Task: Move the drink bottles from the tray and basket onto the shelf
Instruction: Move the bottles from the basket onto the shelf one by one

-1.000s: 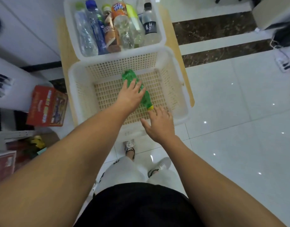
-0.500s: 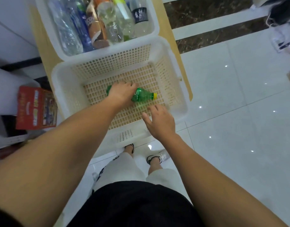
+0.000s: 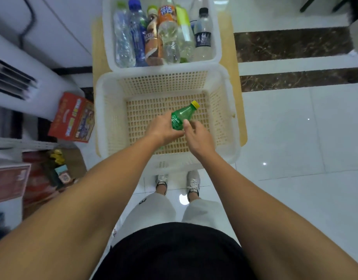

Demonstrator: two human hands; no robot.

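Gripping the green bottle [image 3: 179,119] round its lower body with the left grip [image 3: 164,128], over the floor of the white basket [image 3: 105,118], yellow cap tilted away to the right. Pinching its label side with the curled right grip [image 3: 196,136]. Just behind the basket, a tray [image 3: 108,37] with more bottles [image 3: 166,35] lying side by side.

Bright, even light from above puts small white glints on the glossy floor [image 3: 295,138]. The left edge is blurred, and straight lines bend there.
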